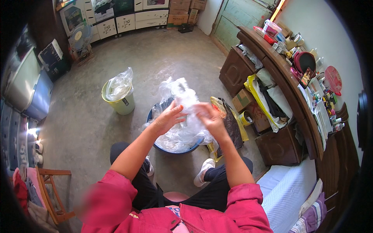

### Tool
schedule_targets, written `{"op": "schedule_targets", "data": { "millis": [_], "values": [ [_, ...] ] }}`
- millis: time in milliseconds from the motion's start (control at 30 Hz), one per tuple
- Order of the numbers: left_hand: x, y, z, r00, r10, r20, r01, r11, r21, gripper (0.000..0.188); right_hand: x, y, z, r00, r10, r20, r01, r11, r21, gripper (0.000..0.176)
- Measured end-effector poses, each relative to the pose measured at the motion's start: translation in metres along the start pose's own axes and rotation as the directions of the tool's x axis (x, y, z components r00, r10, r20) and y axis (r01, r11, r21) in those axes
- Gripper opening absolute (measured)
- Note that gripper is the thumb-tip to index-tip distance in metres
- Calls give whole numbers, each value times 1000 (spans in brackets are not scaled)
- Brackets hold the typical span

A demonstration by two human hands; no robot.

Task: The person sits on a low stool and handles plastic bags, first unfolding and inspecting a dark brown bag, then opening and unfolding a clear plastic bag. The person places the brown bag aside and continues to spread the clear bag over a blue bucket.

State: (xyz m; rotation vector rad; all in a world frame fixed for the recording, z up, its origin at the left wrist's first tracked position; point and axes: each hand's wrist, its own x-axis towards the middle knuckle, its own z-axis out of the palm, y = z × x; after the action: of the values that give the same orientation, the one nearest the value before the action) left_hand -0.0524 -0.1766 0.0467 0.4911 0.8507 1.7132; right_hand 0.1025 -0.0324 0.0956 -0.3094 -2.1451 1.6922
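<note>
A blue basin (180, 150) on the floor between my feet holds a heap of crumpled clear plastic film (177, 138), which spills over its rim. Above the heap, my left hand (169, 118) has its fingers spread beside the film and grips nothing that I can make out. My right hand (211, 116) is motion-blurred, with a bunched, raised piece of the film at its fingertips. Glare whitens the film beyond my hands, so its folds are hard to tell apart.
A pale green bin (121, 104) lined with clear plastic stands ahead to the left. Dark and yellow plastic bags (233, 125) lie right of the basin. A cluttered wooden dresser (279, 67) runs along the right. A wooden chair (55, 195) is at lower left, a fan (80, 38) farther off.
</note>
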Motion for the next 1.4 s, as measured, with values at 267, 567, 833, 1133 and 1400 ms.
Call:
{"op": "schedule_targets", "data": {
  "millis": [267, 567, 833, 1133, 1400],
  "values": [
    [8, 19, -17, 977, 75, -201, -129, 954, -270, 39, 10, 15, -26, 995, 96, -8, -96, 995, -27, 41],
    [-5, 32, -9, 992, 128, 9, -113, 902, -417, 11, 31, 107, -54, 937, 247, -247, -265, 963, -44, 57],
    [24, 17, -102, 883, 73, -464, -168, 972, -167, 16, 22, 44, -74, 942, 307, -135, -213, 860, 464, 18],
    [27, -5, -75, 363, 737, -570, 161, 553, 817, 77, 17, 70, -69, 915, 359, -183, -253, 866, 431, 39],
    [6, -26, -4, 745, 637, 201, -144, -141, 979, 103, 17, 51, -47, 919, 394, 4, -333, 772, 542, 37]
  ]
}}
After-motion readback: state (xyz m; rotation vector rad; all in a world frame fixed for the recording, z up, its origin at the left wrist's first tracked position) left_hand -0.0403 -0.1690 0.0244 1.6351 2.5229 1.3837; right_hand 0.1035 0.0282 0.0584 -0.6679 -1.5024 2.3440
